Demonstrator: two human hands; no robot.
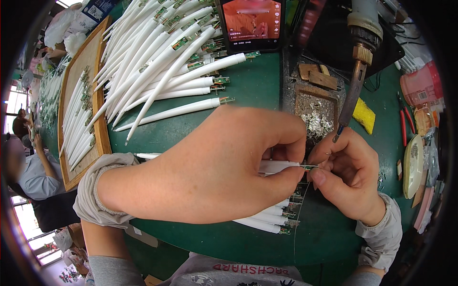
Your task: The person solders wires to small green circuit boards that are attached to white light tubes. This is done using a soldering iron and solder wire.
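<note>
My left hand (219, 167) is closed around a slim white tube (278, 166), held level with its end pointing right. From that end juts a small green circuit board (308, 168). The thumb and forefinger of my right hand (355, 178) are pinched together right at the board. A thin wire (295, 233) runs up from the table edge to these fingertips, which partly hide its end. Just above my right hand is the tip of a soldering iron (339, 128), fixed in a holder and pointing down. My left hand covers most of the tube.
Many white tubes (167, 66) with boards are piled at back left; more tubes (267, 220) lie below my hands. A wood-framed tray (71, 157) stands left. Beyond are a phone (253, 24), a solder-scrap box (317, 114), a yellow sponge (364, 116) and red-handled pliers (405, 124). Someone sits far left.
</note>
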